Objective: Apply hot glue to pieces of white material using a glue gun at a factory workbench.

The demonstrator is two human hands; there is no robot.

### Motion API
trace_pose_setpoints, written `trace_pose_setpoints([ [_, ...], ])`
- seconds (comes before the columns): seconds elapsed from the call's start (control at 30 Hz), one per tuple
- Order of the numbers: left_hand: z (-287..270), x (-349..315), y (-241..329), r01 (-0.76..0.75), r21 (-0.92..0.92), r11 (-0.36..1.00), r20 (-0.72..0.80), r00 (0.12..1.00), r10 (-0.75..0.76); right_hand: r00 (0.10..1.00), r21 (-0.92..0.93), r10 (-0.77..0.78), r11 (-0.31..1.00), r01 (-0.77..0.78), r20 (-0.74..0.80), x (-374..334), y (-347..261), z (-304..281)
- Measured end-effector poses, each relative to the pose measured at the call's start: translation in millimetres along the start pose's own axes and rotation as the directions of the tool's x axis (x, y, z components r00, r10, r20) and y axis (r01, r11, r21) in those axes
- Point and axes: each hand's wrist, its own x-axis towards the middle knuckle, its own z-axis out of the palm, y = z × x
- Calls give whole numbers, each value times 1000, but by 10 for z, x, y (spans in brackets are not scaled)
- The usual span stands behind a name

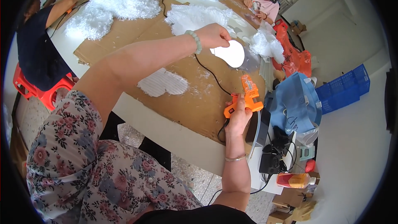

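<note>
Near mid-frame, left hand (213, 35) pinches white oval cutout (232, 54) w/ its long axis slanting down-right. Glue gun (245, 97), clenched in right hand (238, 116), sits just below, nozzle pointing up at it.

Speckled terrazzo floor (195, 178), white table (174, 135) under cardboard sheets (199, 103), red stool (39, 91), blue crate (344, 89).

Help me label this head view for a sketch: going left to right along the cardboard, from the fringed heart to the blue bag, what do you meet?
White fringed heart → left hand holding a white heart cutout → right hand gripping the orange glue gun → blue bag.
</note>
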Motion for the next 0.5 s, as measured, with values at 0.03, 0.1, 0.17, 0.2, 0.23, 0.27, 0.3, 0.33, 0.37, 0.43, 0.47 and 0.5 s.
trace_pose_setpoints([
  [0.03, -39, -144, 32, 23, -33, 999, 1, 1000, -23, 999, -22, -17, 1000, 17, -29, 9, 26, -23],
  [0.1, -142, -474, 40, -2, -60, 998, -36, 999, 0, 999, 0, -21, 1000, 21, -32, 52, 93, -86],
  [0.17, -326, -828, 6, 14, -140, 990, -50, 998, -22, 999, -11, -36, 999, 36, -38, 37, 97, -69],
  [0.2, -407, -1000, -23, 34, -221, 975, -35, 998, -43, 996, 0, -64, 998, 64, -68, 38, 113, -42],
  [0.23, -487, -1193, -16, 25, -228, 973, -56, 998, -39, 995, -8, -73, 997, 72, -68, 40, 122, -36],
  [0.27, -564, -1396, 11, -28, -301, 953, -102, 995, -3, 994, -19, -80, 997, 79, -73, 36, 134, -37],
  [0.3, -635, -1583, 17, -83, -370, 925, -148, 988, 30, 995, -31, -86, 996, 84, -59, 17, 140, -24],
  [0.33, -712, -1764, 1, -94, -377, 921, -166, 986, 33, 991, -30, -90, 996, 88, -96, -8, 129, -2],
  [0.37, -790, -1926, -32, -104, -336, 936, -199, 979, 37, 987, -28, -94, 995, 91, -134, -13, 127, 15],
  [0.43, -880, -2171, -94, -117, -302, 946, -248, 968, 41, 985, -52, -114, 993, 108, -132, 11, 163, -10],
  [0.47, -905, -2272, -127, -157, -381, 911, -334, 942, 23, 981, -65, -125, 991, 117, -146, 22, 182, -21],
  [0.5, -932, -2344, -152, -203, -453, 868, -414, 910, -3, 979, -62, -122, 992, 113, -166, 30, 203, -31],
])
